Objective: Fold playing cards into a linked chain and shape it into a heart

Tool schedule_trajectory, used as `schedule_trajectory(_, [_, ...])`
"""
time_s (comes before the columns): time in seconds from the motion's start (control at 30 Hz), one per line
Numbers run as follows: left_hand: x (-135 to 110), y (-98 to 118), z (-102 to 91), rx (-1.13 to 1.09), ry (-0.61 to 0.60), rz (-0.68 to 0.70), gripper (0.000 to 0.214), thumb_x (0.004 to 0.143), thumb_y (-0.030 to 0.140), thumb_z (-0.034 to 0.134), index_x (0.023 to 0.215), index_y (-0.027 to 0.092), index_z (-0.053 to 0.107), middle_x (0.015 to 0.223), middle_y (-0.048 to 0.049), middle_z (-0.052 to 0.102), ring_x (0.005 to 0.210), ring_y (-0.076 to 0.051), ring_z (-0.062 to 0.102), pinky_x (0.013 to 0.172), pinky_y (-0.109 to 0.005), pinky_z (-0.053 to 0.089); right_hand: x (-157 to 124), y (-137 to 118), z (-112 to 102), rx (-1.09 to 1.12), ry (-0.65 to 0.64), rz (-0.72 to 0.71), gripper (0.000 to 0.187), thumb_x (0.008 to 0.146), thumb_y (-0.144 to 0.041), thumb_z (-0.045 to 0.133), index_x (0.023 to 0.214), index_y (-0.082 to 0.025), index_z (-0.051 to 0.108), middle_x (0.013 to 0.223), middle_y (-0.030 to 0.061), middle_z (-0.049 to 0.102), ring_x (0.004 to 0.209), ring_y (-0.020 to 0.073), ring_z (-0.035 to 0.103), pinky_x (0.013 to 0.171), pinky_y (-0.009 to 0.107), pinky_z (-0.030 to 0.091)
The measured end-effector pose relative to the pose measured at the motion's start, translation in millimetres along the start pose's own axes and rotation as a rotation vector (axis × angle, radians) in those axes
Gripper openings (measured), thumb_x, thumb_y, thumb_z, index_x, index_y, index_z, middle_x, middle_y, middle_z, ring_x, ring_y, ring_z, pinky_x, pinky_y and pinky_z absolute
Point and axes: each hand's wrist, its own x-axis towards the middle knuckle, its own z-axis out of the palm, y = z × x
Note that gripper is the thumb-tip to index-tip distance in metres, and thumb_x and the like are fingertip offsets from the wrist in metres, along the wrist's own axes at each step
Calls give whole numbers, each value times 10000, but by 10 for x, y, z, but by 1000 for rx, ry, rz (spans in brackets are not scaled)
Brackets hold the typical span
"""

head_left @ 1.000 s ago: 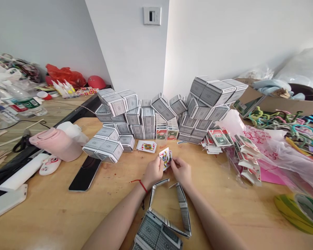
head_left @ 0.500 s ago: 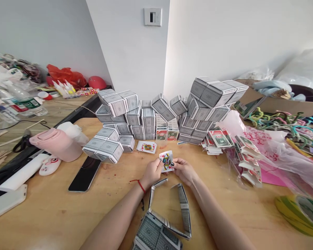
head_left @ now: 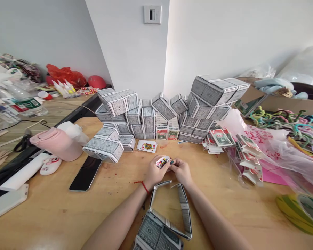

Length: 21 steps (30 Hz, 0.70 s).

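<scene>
Both hands meet over the middle of the wooden table (head_left: pixel 54 215). My left hand (head_left: pixel 154 172) and my right hand (head_left: pixel 181 170) together pinch a face playing card (head_left: pixel 162 161), which is bent over between the fingers. Just below the hands stands a frame of folded cards (head_left: pixel 172 211), open in its middle, joined to a patterned block at the near edge. A loose face card (head_left: pixel 146 146) lies flat a little beyond the hands.
A heap of folded card cubes (head_left: pixel 167 111) lines the back. A black phone (head_left: pixel 85 168) and a pink bottle (head_left: pixel 56 142) lie at the left. Card boxes (head_left: pixel 232 146), plastic bags and a green tape roll (head_left: pixel 302 210) fill the right.
The card stood upright and flat between the fingers before. Now both hands have closed round it and bent it down. The hands stayed in the same spot.
</scene>
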Motion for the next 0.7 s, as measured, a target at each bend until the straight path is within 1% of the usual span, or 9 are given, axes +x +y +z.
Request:
schedule_trajectory(0.1, [11,-27,72,-296,-23,-198,268,725,332,553,889,130,617,915,-80,659,860,-182,601,788,-307,469,-5,-9,11,-16,7,-22,168,542,-252,678,521,-180,528,523,-24,576,513,131,526,547,250,431])
schedule_trajectory(0.17, [27,-41,94,-470,-39,-302,285,687,319,591,885,117,630,904,-83,668,879,-203,603,792,-322,469,-11,-22,24,-25,11,-38,170,550,-257,681,529,-178,532,541,-19,580,524,129,524,546,244,424])
schedule_trajectory(0.23, [46,-55,95,-603,-42,-358,279,652,305,621,853,113,642,873,-83,675,884,-217,602,797,-334,466,-26,-38,46,-27,5,-45,170,560,-261,681,536,-176,536,566,-13,585,538,129,524,545,240,417])
schedule_trajectory(0.33, [71,-84,80,-720,-20,-400,233,618,304,645,747,110,649,833,-83,677,849,-223,610,777,-339,468,-58,-58,92,-3,-19,-39,173,575,-276,680,546,-172,545,590,-7,590,558,130,524,550,238,411])
schedule_trajectory(0.43, [77,-98,74,-751,33,-434,213,604,307,654,676,108,635,777,-73,674,765,-208,617,705,-314,476,-81,-61,121,61,-45,-25,191,592,-305,677,558,-166,551,596,-8,587,556,121,514,549,234,404])
schedule_trajectory(0.5, [74,-85,81,-707,70,-451,226,605,311,658,697,105,637,734,-60,666,705,-189,612,649,-286,470,-80,-50,116,78,-38,-15,202,596,-318,680,568,-165,551,577,-17,573,527,106,491,525,223,387])
schedule_trajectory(0.57, [70,-59,90,-631,62,-452,258,616,328,654,737,102,641,709,-51,654,669,-173,598,610,-265,458,-65,-27,92,65,-12,-6,208,592,-323,688,583,-165,554,549,-27,555,502,97,471,505,217,371])
schedule_trajectory(0.63, [64,-38,96,-564,40,-413,285,637,351,638,776,102,634,708,-43,641,660,-158,583,600,-248,447,-38,7,54,62,23,3,215,592,-333,692,607,-165,559,539,-28,547,494,98,467,500,219,369])
schedule_trajectory(0.7, [57,-38,94,-520,36,-340,296,679,372,597,826,114,614,730,-36,630,667,-146,568,607,-239,438,-8,45,13,98,62,16,226,600,-351,687,638,-167,560,556,-21,555,504,106,480,509,230,382])
